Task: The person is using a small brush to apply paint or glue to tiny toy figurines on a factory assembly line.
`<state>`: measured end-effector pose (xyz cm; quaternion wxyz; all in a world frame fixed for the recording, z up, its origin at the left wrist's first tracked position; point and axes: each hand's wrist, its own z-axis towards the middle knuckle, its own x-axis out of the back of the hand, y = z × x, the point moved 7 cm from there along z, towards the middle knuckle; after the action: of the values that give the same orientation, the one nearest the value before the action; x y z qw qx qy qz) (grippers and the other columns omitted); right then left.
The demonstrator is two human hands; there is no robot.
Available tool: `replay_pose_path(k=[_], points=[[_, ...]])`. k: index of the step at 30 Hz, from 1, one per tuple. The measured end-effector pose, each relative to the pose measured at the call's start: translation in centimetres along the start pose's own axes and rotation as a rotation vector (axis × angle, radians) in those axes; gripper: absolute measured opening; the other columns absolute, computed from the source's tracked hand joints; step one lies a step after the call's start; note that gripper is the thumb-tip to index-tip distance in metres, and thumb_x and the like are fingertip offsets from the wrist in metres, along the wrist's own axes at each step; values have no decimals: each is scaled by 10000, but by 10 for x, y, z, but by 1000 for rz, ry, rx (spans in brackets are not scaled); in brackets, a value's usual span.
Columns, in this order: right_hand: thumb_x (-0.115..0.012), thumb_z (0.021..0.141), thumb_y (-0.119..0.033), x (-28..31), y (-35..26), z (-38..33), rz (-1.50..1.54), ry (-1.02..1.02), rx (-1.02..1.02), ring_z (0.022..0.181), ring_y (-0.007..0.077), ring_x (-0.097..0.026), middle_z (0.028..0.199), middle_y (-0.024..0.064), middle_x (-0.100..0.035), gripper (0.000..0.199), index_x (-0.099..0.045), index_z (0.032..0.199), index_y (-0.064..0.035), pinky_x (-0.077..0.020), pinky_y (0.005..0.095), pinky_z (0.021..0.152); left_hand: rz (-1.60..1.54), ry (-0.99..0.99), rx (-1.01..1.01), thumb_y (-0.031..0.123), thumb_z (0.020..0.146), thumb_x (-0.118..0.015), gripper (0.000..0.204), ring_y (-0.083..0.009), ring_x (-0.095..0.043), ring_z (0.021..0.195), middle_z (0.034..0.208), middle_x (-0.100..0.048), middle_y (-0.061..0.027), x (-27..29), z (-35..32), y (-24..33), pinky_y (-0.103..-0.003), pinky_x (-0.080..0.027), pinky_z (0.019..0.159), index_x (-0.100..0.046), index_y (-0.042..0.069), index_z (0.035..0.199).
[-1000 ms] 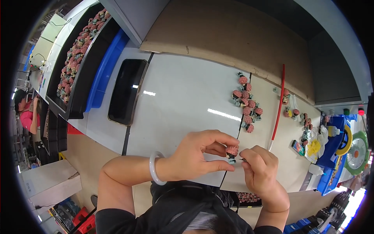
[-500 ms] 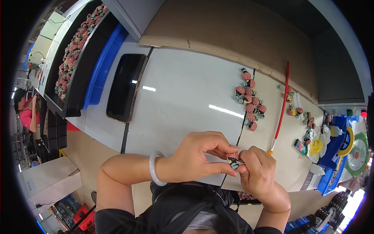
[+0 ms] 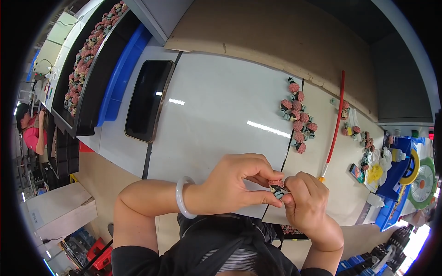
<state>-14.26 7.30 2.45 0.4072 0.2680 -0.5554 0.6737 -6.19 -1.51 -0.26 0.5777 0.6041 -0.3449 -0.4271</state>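
Observation:
Between the thumb and fingers of my left hand (image 3: 235, 186) is a small figurine (image 3: 276, 185) with a pink bumpy top, a dark middle and a blue-grey lower part. My right hand (image 3: 306, 198) is closed just to its right, thumb and fingertips pinched against the figurine's side. Something thin and pale shows at those fingertips, too small to name. A long red rod (image 3: 335, 124) with a pale orange end reaches from beside my right knuckles toward the back ledge. I cannot tell whether my hand holds it. Several similar figurines (image 3: 299, 117) lie in a cluster beyond my hands.
On the left are a black phone (image 3: 149, 101), a blue tray (image 3: 120, 78) and a black tray (image 3: 85, 103) heaped with figurines. More figurines (image 3: 367, 142), a small bottle (image 3: 376, 199), a blue bin (image 3: 391, 202) and a green fan (image 3: 421, 184) stand right. A person (image 3: 34, 131) is far left.
Both hands keep nearly the same pose. The figurine has turned slightly between my fingers. The view has shifted a little, so the table things appear slightly further right.

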Motion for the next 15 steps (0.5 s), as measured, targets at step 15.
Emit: replay_pose_path(k=[15], points=[[-482, 864, -306, -2, 2, -2, 17, -79, -50, 518, 281, -467, 615, 93, -457, 286, -478, 769, -37, -358, 373, 460, 66, -5, -18, -13, 593, -776, 354, -173, -638, 767, 826, -615, -116, 0, 1, 0, -269, -537, 712, -620, -29, 910]])
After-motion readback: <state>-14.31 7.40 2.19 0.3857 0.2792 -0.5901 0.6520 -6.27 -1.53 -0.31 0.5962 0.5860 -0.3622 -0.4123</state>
